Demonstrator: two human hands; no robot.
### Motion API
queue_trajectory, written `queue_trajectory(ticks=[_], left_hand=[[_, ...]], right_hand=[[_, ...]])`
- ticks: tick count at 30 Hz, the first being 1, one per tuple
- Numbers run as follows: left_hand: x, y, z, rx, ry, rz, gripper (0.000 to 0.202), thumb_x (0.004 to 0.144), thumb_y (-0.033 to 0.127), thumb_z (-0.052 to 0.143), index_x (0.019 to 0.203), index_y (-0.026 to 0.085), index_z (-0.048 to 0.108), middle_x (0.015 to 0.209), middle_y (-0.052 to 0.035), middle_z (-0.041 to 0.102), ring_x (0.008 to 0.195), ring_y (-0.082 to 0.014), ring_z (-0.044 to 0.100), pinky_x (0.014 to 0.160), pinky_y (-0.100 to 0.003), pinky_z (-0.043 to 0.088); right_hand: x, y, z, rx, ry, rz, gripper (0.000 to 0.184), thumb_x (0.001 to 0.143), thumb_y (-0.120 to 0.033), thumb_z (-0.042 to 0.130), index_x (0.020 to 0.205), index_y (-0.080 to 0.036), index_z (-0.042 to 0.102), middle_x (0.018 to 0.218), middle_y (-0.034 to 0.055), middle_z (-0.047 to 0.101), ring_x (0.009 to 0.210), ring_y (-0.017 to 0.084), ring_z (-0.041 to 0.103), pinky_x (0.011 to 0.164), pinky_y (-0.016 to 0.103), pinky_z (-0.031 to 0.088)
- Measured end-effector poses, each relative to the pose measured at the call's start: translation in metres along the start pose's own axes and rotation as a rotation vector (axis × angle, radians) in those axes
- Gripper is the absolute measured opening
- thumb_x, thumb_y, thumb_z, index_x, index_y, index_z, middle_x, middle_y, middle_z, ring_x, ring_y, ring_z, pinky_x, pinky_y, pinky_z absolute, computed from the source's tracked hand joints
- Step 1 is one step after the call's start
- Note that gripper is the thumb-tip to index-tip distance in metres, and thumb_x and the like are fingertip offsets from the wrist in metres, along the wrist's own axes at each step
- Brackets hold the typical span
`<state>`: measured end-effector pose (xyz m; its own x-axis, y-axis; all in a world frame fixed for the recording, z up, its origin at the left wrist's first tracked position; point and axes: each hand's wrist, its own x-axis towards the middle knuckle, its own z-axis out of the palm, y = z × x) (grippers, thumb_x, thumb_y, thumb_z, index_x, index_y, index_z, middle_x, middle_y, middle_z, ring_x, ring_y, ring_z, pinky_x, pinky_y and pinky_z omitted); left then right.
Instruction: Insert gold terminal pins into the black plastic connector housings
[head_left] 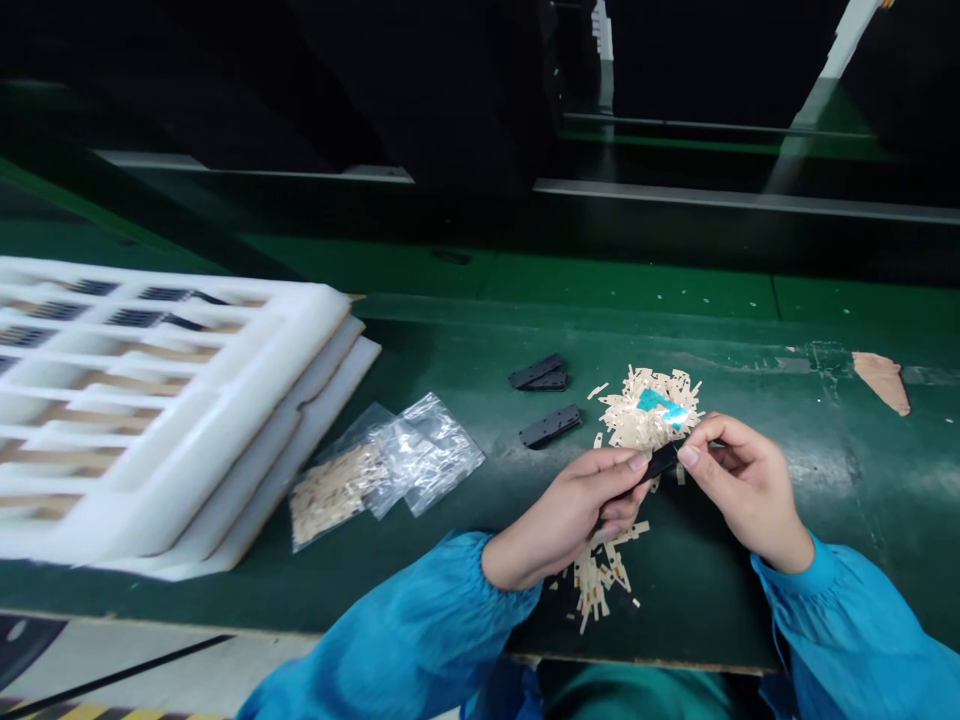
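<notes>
My left hand (581, 500) is closed round a small black rectangular part (661, 460), holding it above the green table. The fingers of my right hand (739, 475) pinch together at the part's right end; whether they grip the part or some tiny piece there is too small to tell. Just beyond both hands lies a heap of small cream-coloured flat pieces (630, 415) with a shiny blue film scrap (664, 408) on top. More cream strips (595, 590) are scattered below my left hand. Further left rest several similar black parts (551, 427), perforated with small holes.
Stacked white foam trays (300, 400) with slots, some holding black parts, stand at the left. Clear plastic bags (442, 455), one containing cream pieces (337, 490), lie between trays and hands. A brown scrap (881, 382) is at the right. The table's front edge (645, 664) runs near my body.
</notes>
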<state>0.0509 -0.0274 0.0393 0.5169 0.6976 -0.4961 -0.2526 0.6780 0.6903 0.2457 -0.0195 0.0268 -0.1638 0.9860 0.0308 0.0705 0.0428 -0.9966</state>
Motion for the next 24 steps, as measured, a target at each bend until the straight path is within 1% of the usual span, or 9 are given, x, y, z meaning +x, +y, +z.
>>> queue_trajectory(ticks=[2, 5, 8, 10, 12, 14, 17, 19, 24], left_hand=[[0.0, -0.001, -0.002, 0.018, -0.022, -0.004, 0.044, 0.086, 0.052, 0.07, 0.069, 0.018, 0.049, 0.054, 0.0093, 0.029, 0.046, -0.0057, 0.018, 0.044, -0.023, 0.011], [-0.001, 0.0, -0.004, 0.064, -0.063, -0.002, 0.048, 0.087, 0.055, 0.068, 0.066, 0.019, 0.046, 0.055, 0.0086, 0.03, 0.047, -0.006, 0.017, 0.046, -0.024, 0.012], [-0.005, 0.003, -0.003, 0.238, -0.085, 0.055, 0.048, 0.092, 0.057, 0.061, 0.066, 0.018, 0.048, 0.057, 0.0062, 0.035, 0.049, -0.0075, 0.023, 0.048, -0.025, 0.017], [-0.007, 0.004, -0.001, 0.437, -0.032, 0.156, 0.048, 0.095, 0.055, 0.056, 0.066, 0.017, 0.052, 0.06, 0.0036, 0.04, 0.053, -0.0097, 0.031, 0.052, -0.025, 0.023], [-0.008, 0.005, 0.0, 0.544, 0.06, 0.251, 0.048, 0.097, 0.054, 0.054, 0.066, 0.017, 0.054, 0.06, 0.0029, 0.04, 0.057, -0.0111, 0.035, 0.055, -0.025, 0.026], [-0.007, 0.003, 0.0, 0.46, 0.103, 0.26, 0.048, 0.097, 0.055, 0.053, 0.067, 0.017, 0.054, 0.058, 0.004, 0.038, 0.055, -0.0105, 0.033, 0.053, -0.026, 0.024], [-0.002, 0.0, -0.001, 0.202, 0.062, 0.151, 0.047, 0.091, 0.057, 0.059, 0.068, 0.018, 0.051, 0.055, 0.0057, 0.036, 0.049, -0.0086, 0.027, 0.049, -0.025, 0.018], [0.0, -0.001, -0.001, 0.091, 0.051, 0.081, 0.045, 0.087, 0.056, 0.065, 0.068, 0.018, 0.051, 0.054, 0.0066, 0.035, 0.048, -0.0076, 0.024, 0.047, -0.025, 0.015], [0.001, -0.003, 0.0, -0.028, 0.037, 0.001, 0.042, 0.085, 0.05, 0.071, 0.069, 0.017, 0.051, 0.053, 0.0076, 0.035, 0.045, -0.0059, 0.024, 0.044, -0.023, 0.015]], right_hand=[[0.0, 0.0, 0.0, 0.046, -0.017, 0.037, 0.022, 0.092, -0.036, 0.074, 0.08, -0.019, 0.066, 0.071, 0.0, 0.056, 0.063, 0.014, 0.053, 0.055, 0.025, 0.043], [0.002, 0.002, 0.0, 0.146, -0.037, 0.114, 0.027, 0.085, -0.039, 0.081, 0.081, -0.02, 0.062, 0.071, -0.0016, 0.054, 0.063, 0.013, 0.053, 0.053, 0.023, 0.045], [0.007, 0.004, -0.001, 0.19, -0.049, 0.183, 0.03, 0.08, -0.04, 0.085, 0.086, -0.021, 0.062, 0.073, -0.0025, 0.055, 0.06, 0.011, 0.051, 0.048, 0.021, 0.041], [0.009, 0.005, -0.001, 0.161, -0.072, 0.192, 0.026, 0.084, -0.041, 0.08, 0.088, -0.019, 0.067, 0.073, -0.0014, 0.059, 0.056, 0.01, 0.048, 0.046, 0.021, 0.039], [0.008, 0.003, -0.001, 0.134, -0.114, 0.182, 0.024, 0.09, -0.043, 0.074, 0.087, -0.018, 0.073, 0.071, -0.0002, 0.062, 0.053, 0.01, 0.047, 0.047, 0.022, 0.04], [0.006, 0.002, 0.0, 0.123, -0.143, 0.173, 0.024, 0.091, -0.042, 0.072, 0.087, -0.018, 0.077, 0.067, 0.0003, 0.064, 0.052, 0.011, 0.049, 0.049, 0.023, 0.042], [0.0, 0.001, 0.002, 0.094, -0.15, 0.145, 0.019, 0.088, -0.037, 0.075, 0.091, -0.02, 0.08, 0.076, 0.0035, 0.072, 0.061, 0.014, 0.058, 0.053, 0.025, 0.047], [-0.002, 0.002, 0.003, 0.066, -0.149, 0.12, 0.016, 0.088, -0.035, 0.075, 0.09, -0.02, 0.081, 0.081, 0.005, 0.074, 0.067, 0.016, 0.062, 0.056, 0.026, 0.049], [-0.003, 0.004, 0.004, 0.004, -0.115, 0.103, 0.015, 0.087, -0.032, 0.074, 0.08, -0.019, 0.077, 0.07, 0.0024, 0.066, 0.061, 0.015, 0.057, 0.054, 0.026, 0.047]])
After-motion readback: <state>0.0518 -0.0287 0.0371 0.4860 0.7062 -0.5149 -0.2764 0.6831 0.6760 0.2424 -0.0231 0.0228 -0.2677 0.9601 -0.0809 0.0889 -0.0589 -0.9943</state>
